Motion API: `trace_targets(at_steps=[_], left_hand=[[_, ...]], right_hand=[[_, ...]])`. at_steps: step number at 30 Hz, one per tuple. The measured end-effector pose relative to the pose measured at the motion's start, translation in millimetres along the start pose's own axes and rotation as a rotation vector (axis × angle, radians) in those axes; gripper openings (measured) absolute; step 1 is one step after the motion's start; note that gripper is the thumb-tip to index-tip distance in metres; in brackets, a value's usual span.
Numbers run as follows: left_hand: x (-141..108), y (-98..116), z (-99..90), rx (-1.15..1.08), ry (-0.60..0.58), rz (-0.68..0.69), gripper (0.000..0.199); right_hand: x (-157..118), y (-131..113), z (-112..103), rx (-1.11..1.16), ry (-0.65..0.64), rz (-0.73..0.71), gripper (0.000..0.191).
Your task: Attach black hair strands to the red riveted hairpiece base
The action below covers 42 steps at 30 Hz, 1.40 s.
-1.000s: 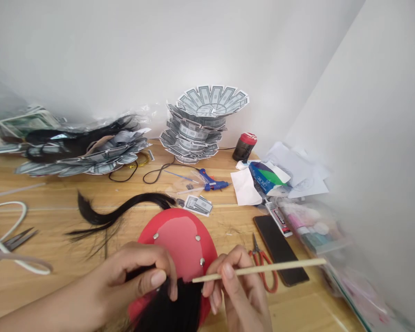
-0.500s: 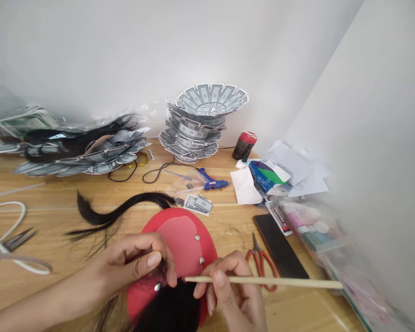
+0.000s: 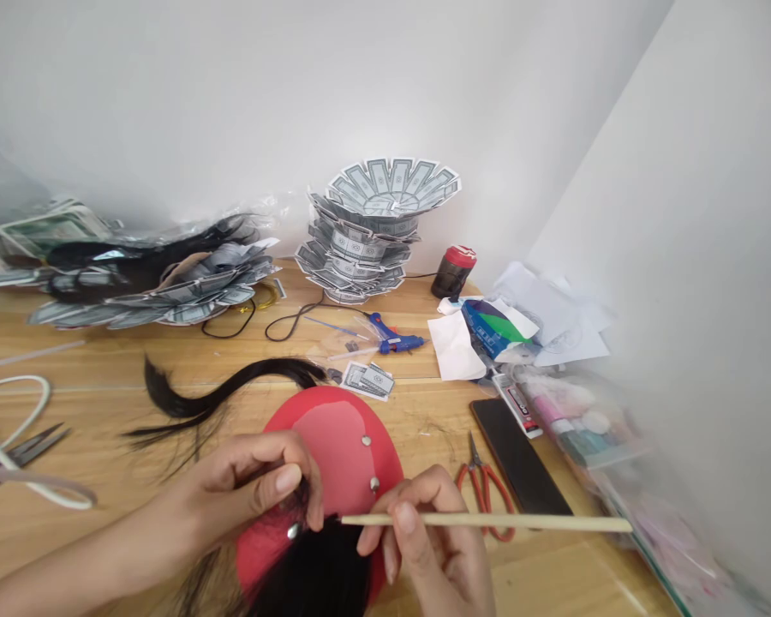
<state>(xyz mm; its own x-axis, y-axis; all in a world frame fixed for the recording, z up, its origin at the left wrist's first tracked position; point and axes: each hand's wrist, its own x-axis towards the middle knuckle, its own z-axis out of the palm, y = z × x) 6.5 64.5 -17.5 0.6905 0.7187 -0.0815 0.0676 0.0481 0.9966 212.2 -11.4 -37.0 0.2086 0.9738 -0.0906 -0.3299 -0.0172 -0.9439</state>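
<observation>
A thin wooden stick (image 3: 527,522) lies pinched between the thumb and fingers of my right hand (image 3: 433,540). Its left tip reaches the upper end of a black hair bundle (image 3: 318,574). That bundle rests over the lower part of a round red piece (image 3: 347,428), which carries a paler pink patch and several silver studs. My left hand (image 3: 257,484) is closed over the red piece's left side, with thumb and fingers pinching fine black strands of the hair. Behind it, a separate curved lock of black hair (image 3: 231,386) lies on the table.
Red-handled pliers (image 3: 485,493) and a black phone (image 3: 520,458) lie at right, beside a glue tube (image 3: 519,403). Farther back are a blue glue gun (image 3: 395,334), a tiered stack of printed paper (image 3: 366,231) and a red-lidded jar (image 3: 455,270). Scissors (image 3: 29,450) lie at left.
The stick and my right hand have shifted very slightly to the left. My left hand keeps its pinch on the hair almost unchanged.
</observation>
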Motion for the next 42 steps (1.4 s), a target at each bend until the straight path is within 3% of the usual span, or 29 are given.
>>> trace_targets(at_steps=[8, 22, 31, 34, 36, 39, 42], left_hand=[[0.9, -6.5, 0.6, 0.050, 0.032, 0.059, 0.051], [-1.6, -5.5, 0.5, 0.148, 0.017, 0.084, 0.049], [1.6, 0.2, -0.9, 0.014, 0.025, 0.059, 0.045], [1.6, 4.0, -6.9, -0.099, 0.155, 0.008, 0.041], [0.5, 7.3, -14.1, -0.109, 0.344, -0.042, 0.044], [0.0, 13.5, -28.1, -0.016, 0.682, -0.073, 0.062], [2.3, 18.6, -42.7, 0.138, 0.845, 0.009, 0.067]], right_hand=[[7.9, 1.1, -2.6, 0.036, -0.047, 0.067, 0.052], [6.9, 3.4, -3.7, -0.050, 0.008, 0.061, 0.057], [7.0, 2.4, 0.3, 0.032, 0.067, 0.062, 0.057], [7.5, 4.5, -0.3, 0.048, 0.076, 0.055, 0.056], [7.8, 6.2, -0.8, 0.057, 0.080, 0.048, 0.056], [7.7, 7.8, -0.6, 0.077, 0.087, 0.027, 0.054], [7.4, 7.9, 0.7, 0.101, 0.096, 0.007, 0.052]])
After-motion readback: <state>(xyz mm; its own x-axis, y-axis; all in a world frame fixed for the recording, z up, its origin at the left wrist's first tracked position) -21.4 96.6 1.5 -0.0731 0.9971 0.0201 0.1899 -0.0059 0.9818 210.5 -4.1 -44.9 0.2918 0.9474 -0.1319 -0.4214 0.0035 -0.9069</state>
